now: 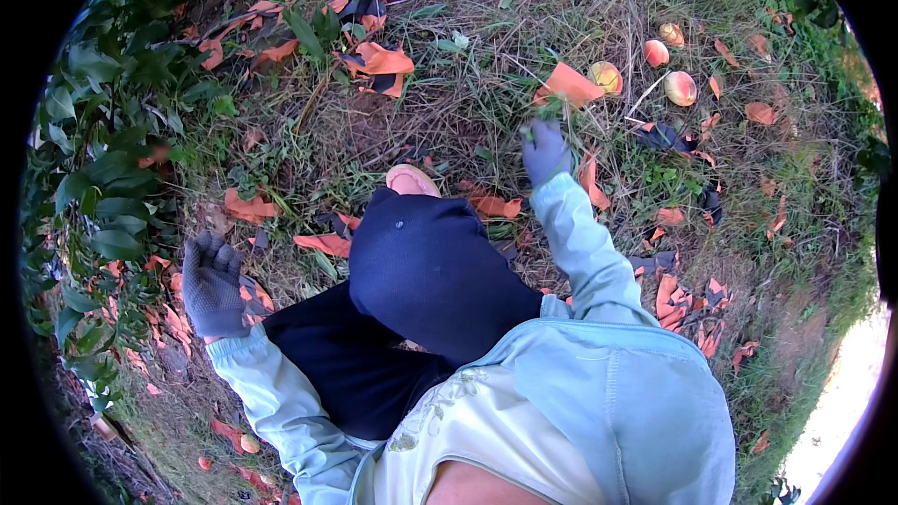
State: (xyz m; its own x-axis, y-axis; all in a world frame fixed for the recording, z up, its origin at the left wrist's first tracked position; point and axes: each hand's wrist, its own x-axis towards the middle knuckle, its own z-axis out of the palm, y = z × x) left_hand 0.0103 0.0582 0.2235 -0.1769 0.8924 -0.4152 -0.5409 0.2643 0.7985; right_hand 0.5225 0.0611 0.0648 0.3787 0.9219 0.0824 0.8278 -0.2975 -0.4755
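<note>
The right hand, in a grey glove, reaches forward to the ground and is closed on a tuft of grass, green blades sticking out above its fingers. Just beyond that hand lies an orange paper scrap, and a little further right three peaches rest on the dry grass. The left hand, also gloved, hangs out to the person's left with its fingers loosely curled and holding nothing, above more orange scraps. Leafy branches stand just left of it. Between the hands, a bent knee in dark trousers and a pink shoe tip point forward. Both sleeves are pale blue.
</note>
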